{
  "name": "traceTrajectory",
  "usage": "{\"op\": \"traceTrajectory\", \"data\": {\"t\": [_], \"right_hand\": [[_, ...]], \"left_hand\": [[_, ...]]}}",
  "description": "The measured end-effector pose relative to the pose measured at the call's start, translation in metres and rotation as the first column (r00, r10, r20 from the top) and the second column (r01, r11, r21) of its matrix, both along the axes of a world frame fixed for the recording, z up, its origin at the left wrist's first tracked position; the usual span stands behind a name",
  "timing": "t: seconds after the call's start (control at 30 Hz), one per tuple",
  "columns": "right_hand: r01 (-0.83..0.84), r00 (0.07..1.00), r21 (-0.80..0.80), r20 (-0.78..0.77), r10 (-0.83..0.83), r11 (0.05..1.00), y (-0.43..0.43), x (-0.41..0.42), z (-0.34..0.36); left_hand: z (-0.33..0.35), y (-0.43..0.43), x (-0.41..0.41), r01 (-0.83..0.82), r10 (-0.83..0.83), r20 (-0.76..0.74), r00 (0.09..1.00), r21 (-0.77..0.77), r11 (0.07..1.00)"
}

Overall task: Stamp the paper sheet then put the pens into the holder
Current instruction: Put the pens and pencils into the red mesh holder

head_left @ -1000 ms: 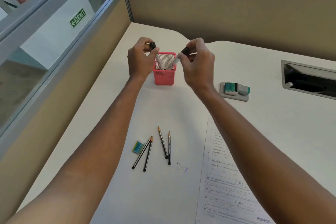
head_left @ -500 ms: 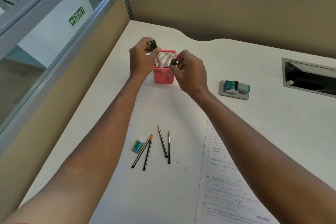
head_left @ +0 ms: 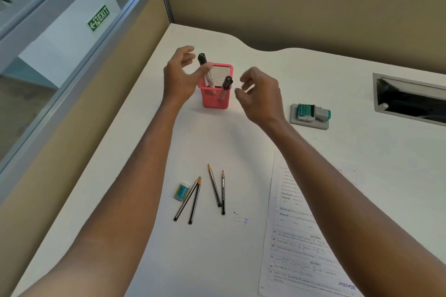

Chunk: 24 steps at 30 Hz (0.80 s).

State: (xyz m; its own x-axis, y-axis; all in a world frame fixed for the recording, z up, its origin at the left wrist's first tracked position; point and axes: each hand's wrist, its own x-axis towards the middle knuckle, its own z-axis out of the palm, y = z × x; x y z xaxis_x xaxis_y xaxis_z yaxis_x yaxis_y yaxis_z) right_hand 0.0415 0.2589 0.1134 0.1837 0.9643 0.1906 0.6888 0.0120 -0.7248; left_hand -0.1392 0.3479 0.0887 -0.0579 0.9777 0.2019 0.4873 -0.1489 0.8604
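A pink mesh holder (head_left: 215,100) stands on the white desk (head_left: 241,142) with two black-capped pens in it: one pen (head_left: 202,60) leans at its left side, the other pen (head_left: 227,82) at its right. My left hand (head_left: 181,77) hovers just left of the holder, fingers spread, holding nothing. On the holder's right, my right hand (head_left: 259,94) is open too, a short gap away. The printed paper sheet (head_left: 296,243) lies at the lower right, partly under my right forearm. A green-and-grey stamp (head_left: 311,112) rests on its grey pad.
Several pencils (head_left: 214,185) and a blue-and-white eraser (head_left: 181,191) lie on the desk between my forearms. A metal cable slot (head_left: 410,99) is sunk into the desk at far right. Partition walls close the back and left; a glass window sits above the left one.
Both hands held a pen over the holder before. The pens now stand inside it, and both hands have let go and pulled slightly outward with fingers spread.
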Motion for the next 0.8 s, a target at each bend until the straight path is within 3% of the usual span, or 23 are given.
{"op": "traceTrajectory", "data": {"t": [0.07,0.13,0.3,0.47,0.57,0.8], "right_hand": [[0.060,0.998,-0.059,-0.024,-0.062,0.996,-0.016,0.007,-0.001],[0.068,0.997,-0.191,-0.011,-0.072,0.979,-0.039,0.008,-0.008],[-0.085,0.975,-0.617,0.111,0.193,0.782,-0.106,-0.027,-0.044],[-0.051,0.941,-0.604,0.239,0.242,0.795,-0.132,-0.055,-0.062],[-0.053,0.922,-0.583,0.283,0.263,0.811,-0.135,-0.063,-0.060],[-0.042,0.952,-0.592,0.221,0.212,0.805,-0.132,-0.049,-0.053]], "left_hand": [[-0.001,-0.016,-0.014,-0.090,0.091,0.045,0.995,-0.019,0.996],[-0.007,-0.044,-0.026,-0.175,0.175,-0.012,0.985,-0.039,0.984],[-0.029,-0.129,-0.035,-0.134,0.054,-0.273,0.961,-0.283,0.950],[-0.040,-0.171,-0.013,-0.102,-0.149,-0.432,0.889,-0.505,0.857],[-0.042,-0.178,-0.003,-0.121,-0.205,-0.493,0.846,-0.551,0.826],[-0.037,-0.179,0.002,-0.068,-0.210,-0.394,0.895,-0.586,0.808]]}}
